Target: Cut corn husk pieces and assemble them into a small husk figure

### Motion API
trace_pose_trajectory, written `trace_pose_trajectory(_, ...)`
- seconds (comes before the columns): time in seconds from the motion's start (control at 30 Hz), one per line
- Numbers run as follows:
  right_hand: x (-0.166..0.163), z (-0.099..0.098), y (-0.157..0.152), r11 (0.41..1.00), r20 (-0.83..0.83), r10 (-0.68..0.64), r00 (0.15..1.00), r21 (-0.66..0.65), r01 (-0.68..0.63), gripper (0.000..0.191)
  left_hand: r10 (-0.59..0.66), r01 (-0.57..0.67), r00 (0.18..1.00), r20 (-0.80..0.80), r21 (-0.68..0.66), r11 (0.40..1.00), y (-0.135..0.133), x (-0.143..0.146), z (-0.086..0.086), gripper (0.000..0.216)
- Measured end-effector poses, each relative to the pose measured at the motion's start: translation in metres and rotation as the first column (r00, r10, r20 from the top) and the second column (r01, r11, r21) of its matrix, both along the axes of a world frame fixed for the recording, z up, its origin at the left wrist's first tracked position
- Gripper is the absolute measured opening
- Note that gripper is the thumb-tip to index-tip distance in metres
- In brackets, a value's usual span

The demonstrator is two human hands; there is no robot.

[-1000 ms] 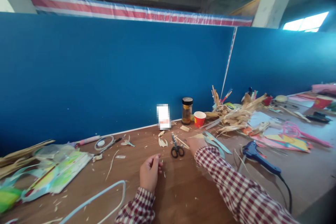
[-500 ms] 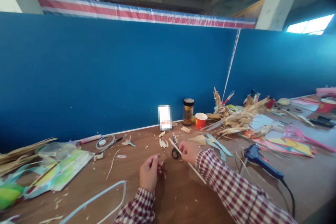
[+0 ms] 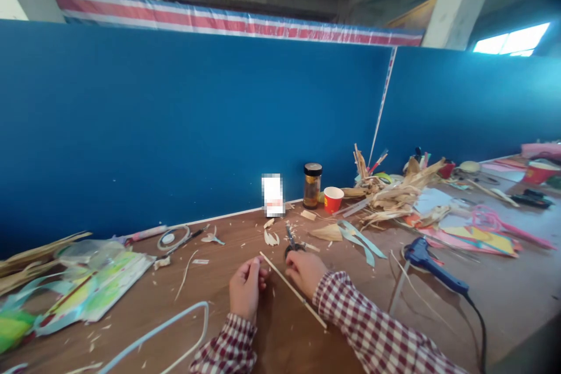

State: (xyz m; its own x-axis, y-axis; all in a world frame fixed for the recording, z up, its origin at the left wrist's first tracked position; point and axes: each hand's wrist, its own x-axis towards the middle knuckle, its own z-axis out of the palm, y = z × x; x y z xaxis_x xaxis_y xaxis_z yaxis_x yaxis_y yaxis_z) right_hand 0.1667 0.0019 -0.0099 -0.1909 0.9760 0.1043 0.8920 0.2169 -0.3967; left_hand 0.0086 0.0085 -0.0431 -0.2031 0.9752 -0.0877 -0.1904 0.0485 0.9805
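Note:
A thin pale stick [image 3: 302, 299] slants between my hands, its far end near my left thumb and its near end toward me. My right hand [image 3: 307, 273] is closed, with curled fingers around or against the stick; the fingertips are partly hidden. Black-handled scissors [image 3: 290, 235] lie just beyond that hand, their handles partly covered by it. To the left, my left hand [image 3: 245, 289] has its thumb and fingers drawn together close to the stick's tip. Whatever may sit in its pinch is hidden. Pale curved flakes [image 3: 271, 238] lie beyond both hands.
A blue glue gun [image 3: 433, 266] with a cord lies at right. A lidded jar [image 3: 312, 186] and a red paper cup [image 3: 333, 200] stand by the blue partition. Dried husks [image 3: 398, 193] pile up behind. A bent pale-blue tube [image 3: 153, 333] lies at front left.
My right hand and the stick have come nearer to me and leftward, bringing the stick's far end close to my left hand. My left hand has hardly moved.

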Motion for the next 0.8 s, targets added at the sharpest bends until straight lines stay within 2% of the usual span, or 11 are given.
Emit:
trace_pose_trajectory(0.17,0.027,0.007,0.019,0.977,0.138,-0.209,0.968,-0.014,0.213,0.014,0.002,-0.003,1.000,0.005,0.004,1.000,0.001,0.000,-0.002,0.049)
trace_pose_trajectory(0.3,0.040,0.001,0.033,0.956,0.144,-0.286,0.947,-0.015,0.291,0.019,-0.008,0.008,1.000,0.017,0.012,1.000,0.003,0.000,-0.003,0.045)
trace_pose_trajectory(0.43,0.042,-0.006,0.041,0.955,0.124,-0.291,0.948,-0.025,0.297,0.013,-0.011,0.011,1.000,-0.013,0.025,1.000,0.002,0.000,-0.003,0.046)
trace_pose_trajectory(0.8,0.050,-0.012,0.049,0.976,0.008,-0.217,0.976,-0.016,0.217,0.014,-0.021,0.022,1.000,-0.022,0.033,0.999,0.003,0.000,-0.002,0.046)
